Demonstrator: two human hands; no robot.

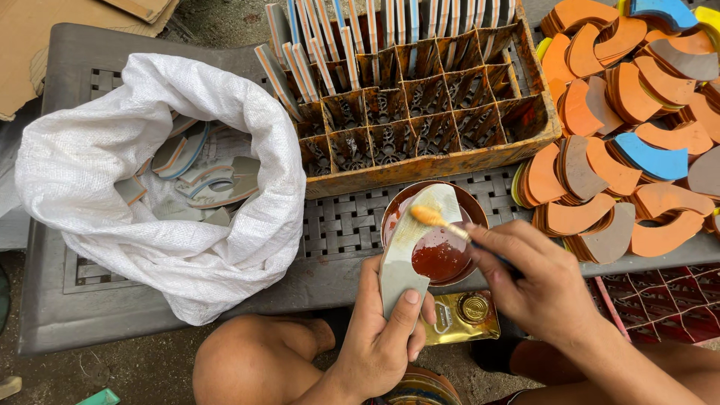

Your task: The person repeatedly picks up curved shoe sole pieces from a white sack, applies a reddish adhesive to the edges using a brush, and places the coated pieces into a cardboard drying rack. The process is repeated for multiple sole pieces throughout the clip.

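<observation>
- Grey curved foam sole piece [409, 251]: we hold it upright over the near edge of the table, above the bowl. We judge it light, bendable and soft-skinned; its brushed face looks wet, so it is best taken by the dry lower end and edges.
- Left hand [382, 334]: we have it clamped on the lower end of the sole piece, thumb across the front, fingers behind.
- Right hand [536, 281]: we have it closed round the handle of a small brush with an orange-stained tip [429, 216], the tip touching the upper face of the piece.
- Round bowl of reddish-brown liquid [442, 259]: directly behind the piece; we judge it spillable and sticky.
- Gold-coloured flat tin with a round cap [461, 316]: near side, below the bowl.
- Orange wooden crate with cardboard dividers [420, 112]: far centre, pieces standing in its far cells.
- White woven sack [150, 180]: left, open, grey pieces inside.
- Heap of orange, grey and blue curved pieces [630, 127]: right.
- Dark grey lattice-topped plastic table [345, 225]: crowded; little free room.
</observation>
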